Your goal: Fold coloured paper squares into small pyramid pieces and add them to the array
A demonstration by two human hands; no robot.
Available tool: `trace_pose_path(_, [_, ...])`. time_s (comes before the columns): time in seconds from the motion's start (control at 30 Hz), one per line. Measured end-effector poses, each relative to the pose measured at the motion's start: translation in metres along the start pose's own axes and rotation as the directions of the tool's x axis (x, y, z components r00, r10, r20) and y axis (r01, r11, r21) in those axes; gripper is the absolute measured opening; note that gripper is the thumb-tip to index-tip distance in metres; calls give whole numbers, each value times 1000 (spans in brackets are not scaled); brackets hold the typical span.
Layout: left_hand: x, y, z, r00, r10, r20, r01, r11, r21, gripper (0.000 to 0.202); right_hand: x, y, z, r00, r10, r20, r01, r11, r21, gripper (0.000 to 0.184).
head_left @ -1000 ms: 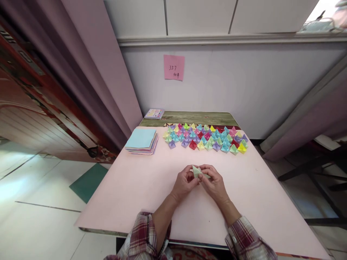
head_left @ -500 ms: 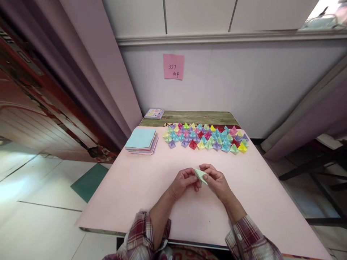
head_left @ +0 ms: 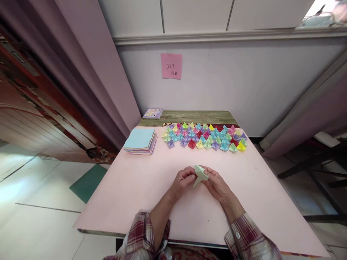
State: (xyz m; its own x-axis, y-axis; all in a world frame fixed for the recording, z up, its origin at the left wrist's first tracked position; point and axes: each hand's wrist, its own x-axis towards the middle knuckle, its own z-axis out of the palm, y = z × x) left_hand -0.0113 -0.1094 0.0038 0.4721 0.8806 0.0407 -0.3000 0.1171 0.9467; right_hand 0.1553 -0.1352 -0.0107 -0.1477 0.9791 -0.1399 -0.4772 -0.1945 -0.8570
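Note:
A pale green piece of folded paper (head_left: 200,174) is held between my two hands, just above the pink table covering. My left hand (head_left: 183,182) pinches its left side with thumb and fingers. On the other side, my right hand (head_left: 218,186) grips the right edge, its fingers partly behind the paper. One narrow flap points down toward me, and a wider part spreads at the top. Beyond my hands stand several rows of small folded paper boats (head_left: 204,138) in many colours.
A stack of square coloured paper (head_left: 140,139), light blue on top, lies at the left of the pink-covered table (head_left: 130,195). Behind it is a small printed pack (head_left: 153,113). A pink note (head_left: 171,66) is stuck to the wall. A green sheet (head_left: 88,183) lies on the floor.
The green folded paper has been turned and opened out between my hands, so a flap now points downward. My right thumb has shifted to its right edge.

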Motion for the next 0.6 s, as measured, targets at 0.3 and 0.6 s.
trace_pose_path(0.3, [0, -2, -1, 997, -52, 51, 53, 999, -4, 26, 0, 0, 0, 1000, -9, 5, 8, 985, 171, 24])
trace_pose_path(0.6, [2, -4, -1, 986, -113, 120, 120, 991, -52, 33, 1, 10, 1, 994, -107, 28, 108, 994, -30, 15])
